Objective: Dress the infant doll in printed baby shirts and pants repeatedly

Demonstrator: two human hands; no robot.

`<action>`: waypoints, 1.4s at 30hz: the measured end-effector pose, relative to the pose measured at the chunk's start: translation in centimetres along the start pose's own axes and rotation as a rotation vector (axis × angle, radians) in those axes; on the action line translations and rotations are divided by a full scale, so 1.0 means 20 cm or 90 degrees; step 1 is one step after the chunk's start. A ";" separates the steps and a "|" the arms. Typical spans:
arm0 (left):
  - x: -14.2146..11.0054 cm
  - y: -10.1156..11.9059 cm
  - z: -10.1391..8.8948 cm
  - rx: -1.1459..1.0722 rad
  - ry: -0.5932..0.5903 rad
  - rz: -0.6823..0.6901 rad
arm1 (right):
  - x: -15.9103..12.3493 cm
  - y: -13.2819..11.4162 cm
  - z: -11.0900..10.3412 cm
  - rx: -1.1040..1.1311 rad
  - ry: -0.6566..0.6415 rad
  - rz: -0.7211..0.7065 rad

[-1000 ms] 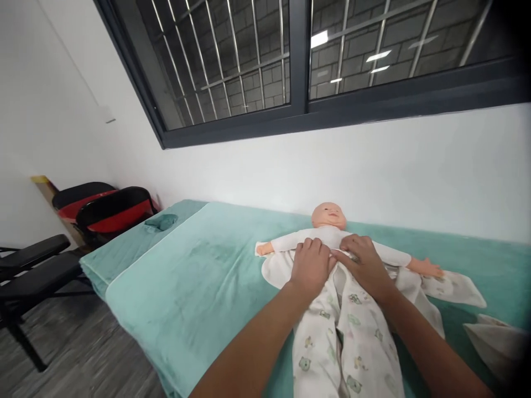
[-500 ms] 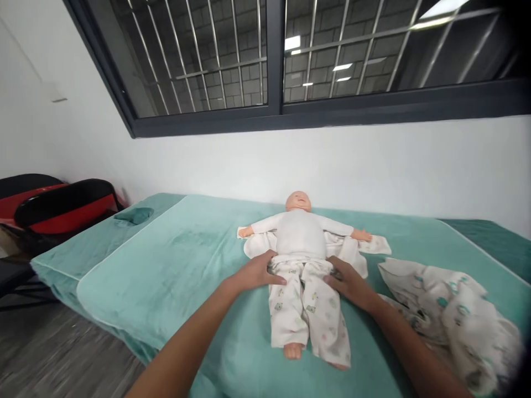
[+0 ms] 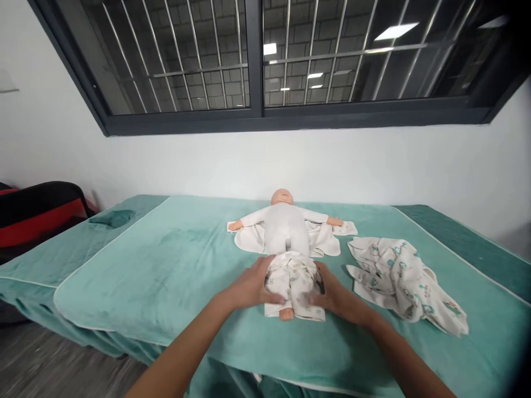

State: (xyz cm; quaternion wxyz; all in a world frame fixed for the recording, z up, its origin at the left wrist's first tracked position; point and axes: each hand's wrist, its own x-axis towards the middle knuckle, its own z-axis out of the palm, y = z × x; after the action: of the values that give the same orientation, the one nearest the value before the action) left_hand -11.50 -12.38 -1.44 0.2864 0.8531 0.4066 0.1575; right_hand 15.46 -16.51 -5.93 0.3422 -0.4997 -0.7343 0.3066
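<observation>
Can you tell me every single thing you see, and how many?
doll: 1, white body and pinkish head, lying on the bed
pants: 1, white with prints, bunched around the doll's lower legs
garment: seemingly 1, white, spread under the doll
printed cloth: 1, white and green, crumpled right of the doll
bed: 1, teal, below the window
chairs: at least 1, black and red, left edge
window: 1, dark-framed, above
bars: many, silvery, across the window
wall: white, behind the bed
floor: grey, lower left
left hand: 1, bare, on the pants
right hand: 1, bare, on the pants
</observation>
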 end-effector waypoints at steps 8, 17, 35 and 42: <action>-0.11 0.10 0.14 0.171 0.007 0.029 | -0.13 -0.05 0.10 -0.187 0.037 -0.026; -0.21 0.26 -0.03 -0.123 -0.039 -0.014 | -0.13 -0.37 -0.07 -0.115 -0.076 0.129; -0.24 0.43 -0.90 0.040 -0.243 -0.041 | 0.38 -1.01 -0.08 0.238 -0.532 0.012; -0.06 -0.04 -0.52 0.127 0.493 -0.042 | 0.73 -0.63 0.24 0.219 0.049 0.001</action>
State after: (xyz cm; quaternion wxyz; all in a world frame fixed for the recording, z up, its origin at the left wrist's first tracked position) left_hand -17.92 -9.17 6.18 0.0327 0.7406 0.5251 0.4180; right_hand 1.07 -7.20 4.20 0.4505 -0.4454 -0.6571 0.4086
